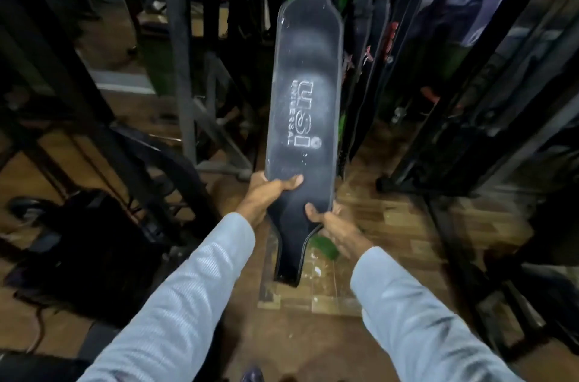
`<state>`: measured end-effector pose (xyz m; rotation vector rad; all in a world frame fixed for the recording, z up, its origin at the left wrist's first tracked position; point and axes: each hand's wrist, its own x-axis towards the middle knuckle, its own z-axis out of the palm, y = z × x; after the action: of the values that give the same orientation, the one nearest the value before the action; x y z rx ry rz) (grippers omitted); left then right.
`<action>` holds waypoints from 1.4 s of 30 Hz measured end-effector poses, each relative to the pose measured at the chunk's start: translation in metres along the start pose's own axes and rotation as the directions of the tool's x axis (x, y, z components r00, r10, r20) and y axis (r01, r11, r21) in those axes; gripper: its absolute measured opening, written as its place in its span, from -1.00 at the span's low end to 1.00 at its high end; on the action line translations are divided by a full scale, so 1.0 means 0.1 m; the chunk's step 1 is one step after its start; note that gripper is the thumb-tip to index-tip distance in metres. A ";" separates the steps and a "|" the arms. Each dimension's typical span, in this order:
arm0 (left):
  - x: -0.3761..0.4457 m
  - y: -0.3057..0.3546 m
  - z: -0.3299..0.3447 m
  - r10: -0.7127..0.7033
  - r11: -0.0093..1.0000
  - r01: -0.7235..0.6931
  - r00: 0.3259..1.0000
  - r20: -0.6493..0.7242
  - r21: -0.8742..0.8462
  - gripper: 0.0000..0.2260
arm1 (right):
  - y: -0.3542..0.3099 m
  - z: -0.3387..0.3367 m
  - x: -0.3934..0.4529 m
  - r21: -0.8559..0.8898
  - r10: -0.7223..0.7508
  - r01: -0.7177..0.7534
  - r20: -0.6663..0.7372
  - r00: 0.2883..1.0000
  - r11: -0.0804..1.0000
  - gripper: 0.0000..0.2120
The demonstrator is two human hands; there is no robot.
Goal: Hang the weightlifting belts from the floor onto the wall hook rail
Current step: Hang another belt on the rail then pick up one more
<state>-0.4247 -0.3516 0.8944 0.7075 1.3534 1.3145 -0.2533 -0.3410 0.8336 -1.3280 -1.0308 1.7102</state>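
Overhead, the belt [302,106] runs out of frame, gripped low by left hand [266,193] and right hand [332,225].

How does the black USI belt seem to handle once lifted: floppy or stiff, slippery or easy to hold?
Probably fairly stiff: the belt extends away nearly straight though the left hand and right hand grip only its near end. Likely grippy rather than slippery, given its matte, scuffed face. Both hands holding it may suggest some weight.

A grey metal frame [185,74] stands on the brown wooden floor [391,225]. A black bag [94,243] sits at the left. A green scrap [326,248] lies on the floor. Dark racks [470,131] stand at right.
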 end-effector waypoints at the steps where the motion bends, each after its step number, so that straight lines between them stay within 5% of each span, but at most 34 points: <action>1: -0.02 -0.01 0.02 0.000 1.000 0.000 1.000 -0.002 0.008 -0.60 | 0.03 -0.03 -0.01 -0.009 0.020 -0.020 0.022 1.000 1.000 -0.71; 7: -0.13 -0.25 0.14 -0.020 1.000 0.019 0.999 -0.046 -0.014 -0.64 | 0.08 -0.19 -0.09 -0.110 0.087 -0.086 0.008 0.996 0.990 -0.75; 10: -0.18 -0.29 0.22 -0.021 1.000 0.020 0.998 -0.061 -0.015 -0.70 | 0.17 -0.24 -0.16 -0.306 0.123 -0.108 0.033 0.992 0.946 -0.78; 13: -0.18 -0.39 0.23 -0.029 1.000 0.029 0.996 -0.086 -0.009 -0.59 | 0.38 -0.26 -0.19 -0.377 0.103 -0.087 0.024 0.994 0.922 -0.64; 18: -0.24 -0.69 0.17 -0.104 0.994 0.100 0.991 -0.084 -0.042 -0.56 | 0.57 -0.26 -0.27 -0.478 0.145 -0.078 0.106 0.984 0.875 -0.77; 35: -0.45 -1.33 0.01 -0.245 0.967 0.245 0.969 0.001 0.077 -0.87 | 1.04 -0.34 -0.44 -0.465 0.159 -0.094 0.102 0.982 0.880 -0.79; 38: -0.53 -1.48 -0.01 -0.258 0.960 0.256 0.966 0.007 0.111 -0.75 | 1.20 -0.37 -0.56 -0.422 0.140 -0.096 0.074 0.987 0.902 -0.79; 42: -0.66 -1.73 -0.08 -0.262 0.960 0.268 0.962 -0.075 0.079 -0.85 | 1.29 -0.40 -0.64 -0.372 0.152 -0.120 0.057 0.987 0.921 -0.80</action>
<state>-0.3721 -0.4523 0.7486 0.5244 1.5090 1.0763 -0.2099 -0.4460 0.7358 -1.6042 -1.3889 1.7440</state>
